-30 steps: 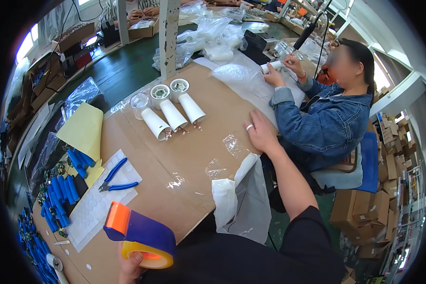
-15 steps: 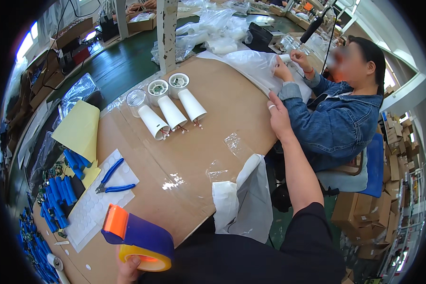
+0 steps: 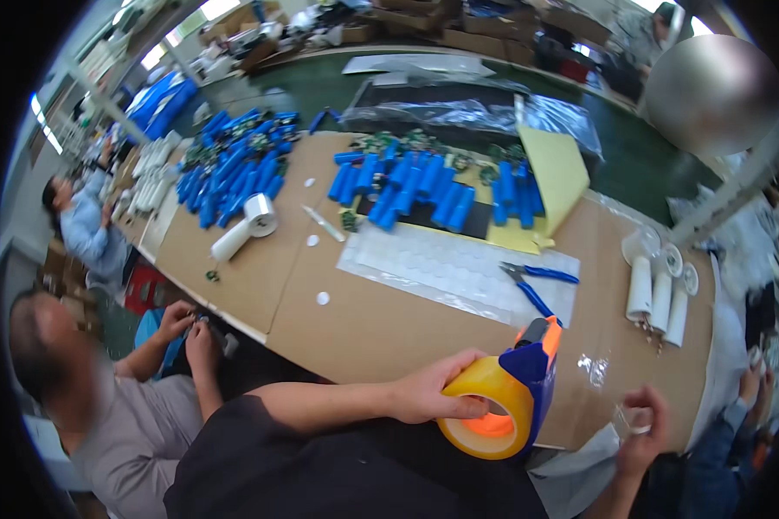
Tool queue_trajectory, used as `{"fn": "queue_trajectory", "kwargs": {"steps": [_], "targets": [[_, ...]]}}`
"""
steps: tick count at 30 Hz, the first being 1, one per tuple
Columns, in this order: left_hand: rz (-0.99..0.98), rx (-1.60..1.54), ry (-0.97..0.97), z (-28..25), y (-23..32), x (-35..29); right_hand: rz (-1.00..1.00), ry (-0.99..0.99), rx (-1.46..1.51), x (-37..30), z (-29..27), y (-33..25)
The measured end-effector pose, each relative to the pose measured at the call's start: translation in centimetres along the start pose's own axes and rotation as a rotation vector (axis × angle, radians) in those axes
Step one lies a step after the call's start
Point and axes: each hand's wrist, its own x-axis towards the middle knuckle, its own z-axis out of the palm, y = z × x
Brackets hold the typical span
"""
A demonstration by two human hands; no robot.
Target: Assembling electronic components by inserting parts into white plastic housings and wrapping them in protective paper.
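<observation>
Yellow tape dispenser (image 3: 504, 400) looks light, rigid; left hand (image 3: 437, 394) grips its roll (best hold), right hand (image 3: 642, 426) pinches a clear scrap (image 3: 634, 421).

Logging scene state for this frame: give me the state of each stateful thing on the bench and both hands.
left hand: gripping the yellow tape roll in the blue-orange tape dispenser
right hand: fingers curled on a small clear piece, off the table edge
blue-handled pliers: lying flat, handles apart
white rolls: three, lying side by side
blue cylinders: lying loose in heaps
yellow sheet: one edge lifted
</observation>
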Motion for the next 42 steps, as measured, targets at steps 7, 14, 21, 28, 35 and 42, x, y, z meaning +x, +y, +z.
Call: {"fn": "queue_trajectory", "kwargs": {"steps": [7,14,21,28,35,42], "targets": [[0.144,-0.044,0.178,-2.0,1.8,-4.0,-0.004,-0.524,0.278,1.7,11.5,-5.4],[0.34,-0.094,0.452,-6.0,2.4,-8.7,-0.009,-0.687,0.319,1.9,16.4,-5.6],[0.677,0.043,0.727,-10.3,7.1,-13.9,0.06,-0.615,0.367,0.3,15.7,-3.6],[0.832,0.162,1.075,-14.1,10.3,-20.5,0.135,-0.586,0.406,0.5,15.9,-4.1],[0.89,0.053,1.03,-13.5,10.6,-21.5,0.145,-0.613,0.38,1.1,16.4,-4.7],[0.689,0.003,0.814,-11.5,7.2,-20.7,0.118,-0.621,0.361,1.1,16.5,-4.7]]}}
